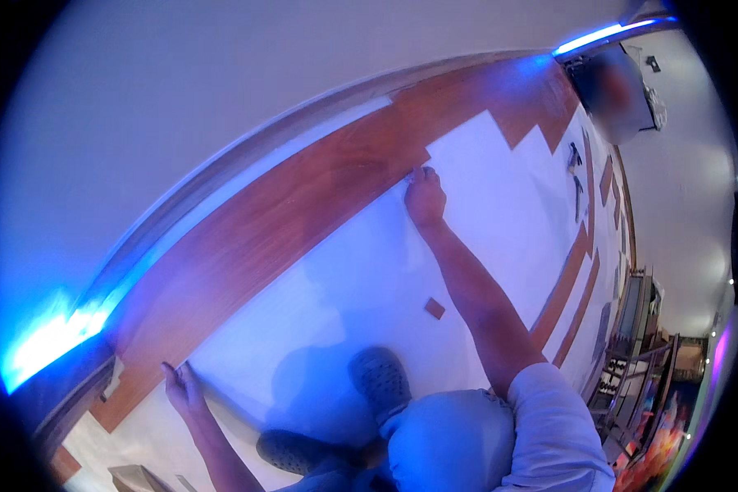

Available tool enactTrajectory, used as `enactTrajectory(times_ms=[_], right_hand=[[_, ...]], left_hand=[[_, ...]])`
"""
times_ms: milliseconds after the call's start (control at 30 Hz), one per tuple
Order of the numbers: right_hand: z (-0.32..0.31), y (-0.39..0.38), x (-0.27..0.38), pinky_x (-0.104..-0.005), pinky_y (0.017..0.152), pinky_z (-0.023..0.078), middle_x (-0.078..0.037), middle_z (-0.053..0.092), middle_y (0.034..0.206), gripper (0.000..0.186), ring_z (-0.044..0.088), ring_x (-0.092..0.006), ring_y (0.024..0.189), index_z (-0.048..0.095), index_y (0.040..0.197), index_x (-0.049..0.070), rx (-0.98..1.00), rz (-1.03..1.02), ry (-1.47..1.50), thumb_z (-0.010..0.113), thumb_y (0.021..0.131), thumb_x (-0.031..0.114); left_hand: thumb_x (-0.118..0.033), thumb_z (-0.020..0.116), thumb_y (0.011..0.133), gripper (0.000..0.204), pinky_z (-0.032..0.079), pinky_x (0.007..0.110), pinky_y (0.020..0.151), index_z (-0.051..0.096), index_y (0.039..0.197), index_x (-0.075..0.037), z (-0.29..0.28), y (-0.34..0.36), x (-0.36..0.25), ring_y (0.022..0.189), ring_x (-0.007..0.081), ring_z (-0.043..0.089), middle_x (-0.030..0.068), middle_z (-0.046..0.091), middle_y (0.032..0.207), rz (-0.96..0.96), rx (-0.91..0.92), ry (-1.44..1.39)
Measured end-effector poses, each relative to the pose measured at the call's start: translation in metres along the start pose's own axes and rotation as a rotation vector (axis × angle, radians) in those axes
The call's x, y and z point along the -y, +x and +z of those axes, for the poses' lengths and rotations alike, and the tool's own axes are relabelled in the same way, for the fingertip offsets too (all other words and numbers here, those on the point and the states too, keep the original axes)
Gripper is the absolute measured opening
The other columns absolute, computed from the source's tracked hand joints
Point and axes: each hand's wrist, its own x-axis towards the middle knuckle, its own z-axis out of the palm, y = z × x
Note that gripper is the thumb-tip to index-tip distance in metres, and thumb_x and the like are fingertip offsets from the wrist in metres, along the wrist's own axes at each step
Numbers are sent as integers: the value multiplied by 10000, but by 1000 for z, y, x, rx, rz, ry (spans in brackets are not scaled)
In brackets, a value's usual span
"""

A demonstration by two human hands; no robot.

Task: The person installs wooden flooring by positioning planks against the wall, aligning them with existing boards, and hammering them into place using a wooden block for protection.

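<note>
A long reddish-brown wood-look floor plank (246, 262) runs diagonally from the lower left to the upper middle, lying along the planks beside the wall. My left hand (185, 392) is at its near left end, thumb and fingers closed at the edge. Farther along the same edge, my right hand (426, 197) is closed against the plank near its right end, by a step in the laid boards. Its fingertips are partly hidden. Beyond, laid planks (508, 98) end in a staggered edge over white underlay (369, 254).
A small brown offcut (435, 308) lies near my right forearm. Loose plank strips (560, 297) lie to the right, with dark-headed hand tools (576, 160) above them. Dark metal furniture (631, 377) stands at the far right. My clogs (380, 379) rest on the underlay.
</note>
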Motion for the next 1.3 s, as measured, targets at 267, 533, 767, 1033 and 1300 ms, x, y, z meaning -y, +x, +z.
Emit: enactTrajectory(times_ms=[267, 533, 767, 1033, 1300], right_hand=[[15, 14, -36, -414, 1019, 549, -194, 493, 1521, 608, 479, -328, 1414, 499, 1445, 0, 46, -375, -7, 669, 921, 255], [13, 30, -43, -426, 1010, 553, -310, 470, 1488, 660, 487, -387, 1395, 453, 1440, -80, 155, -535, -135, 647, 939, 304], [-2, 45, -37, -429, 981, 567, -350, 466, 1467, 694, 532, -418, 1344, 395, 1462, -110, 252, -654, -292, 603, 959, 321], [33, 54, -28, -476, 967, 569, -396, 485, 1415, 632, 558, -463, 1288, 366, 1471, -120, 205, -748, -309, 520, 1000, 273], [28, 41, -84, -498, 887, 584, -263, 579, 1354, 407, 644, -388, 1165, 486, 1344, 3, -51, -643, -205, 502, 955, 124]], left_hand=[[-74, 511, 1064, 429, 377, 476, 1203, 417, 1444, 100, -26, 14, -19, 1396, 320, 444, 225, 474, 1502, -82, 169, -150], [-98, 471, 1088, 380, 392, 456, 1181, 474, 1417, 93, -21, 5, -15, 1354, 293, 485, 227, 510, 1475, -120, 319, -158], [-84, 511, 1068, 424, 369, 476, 1203, 426, 1439, 102, -31, 16, -23, 1384, 324, 450, 236, 468, 1500, -130, 356, -178], [-103, 494, 1083, 344, 473, 396, 1091, 525, 1364, 94, -7, -9, -17, 1282, 260, 533, 200, 580, 1394, 14, 62, 4], [-122, 556, 1060, 230, 530, 333, 899, 608, 1250, -4, -2, 10, 11, 1045, 192, 609, 103, 671, 1153, 77, -6, 121]])
